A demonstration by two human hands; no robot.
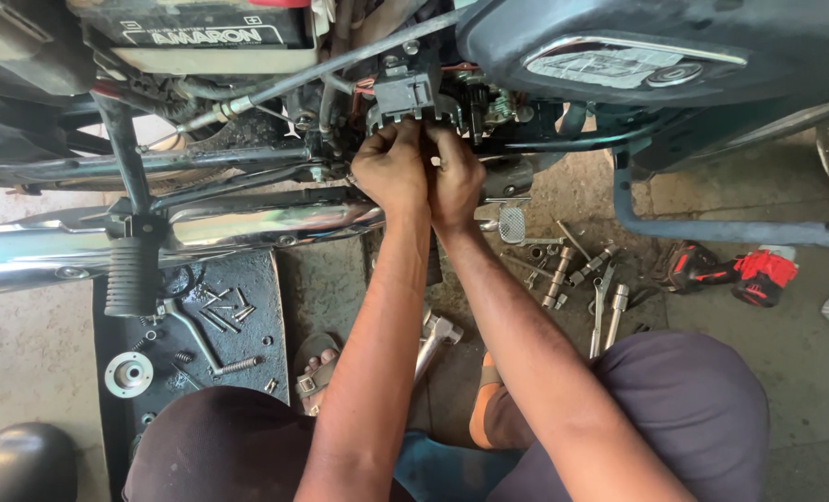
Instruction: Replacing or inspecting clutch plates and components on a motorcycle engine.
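From the black tray (247, 279) of bolts at seven o'clock and sockets (563, 274) at four, past the chrome exhaust pipe (247, 225), left hand (391, 167) and right hand (455, 178) pinch the grey plastic connector (405, 98) at twelve o'clock, among cables.

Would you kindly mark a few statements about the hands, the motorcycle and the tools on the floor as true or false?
1. Both hands, left hand and right hand, reach up to the grey plastic part on the motorcycle. True.
2. The red and black power tool is in the right hand. False: it lies on the floor.
3. Sockets and spanners lie on the floor. True.
4. The dark tray holds only rags. False: it holds screws, springs and a round metal disc.
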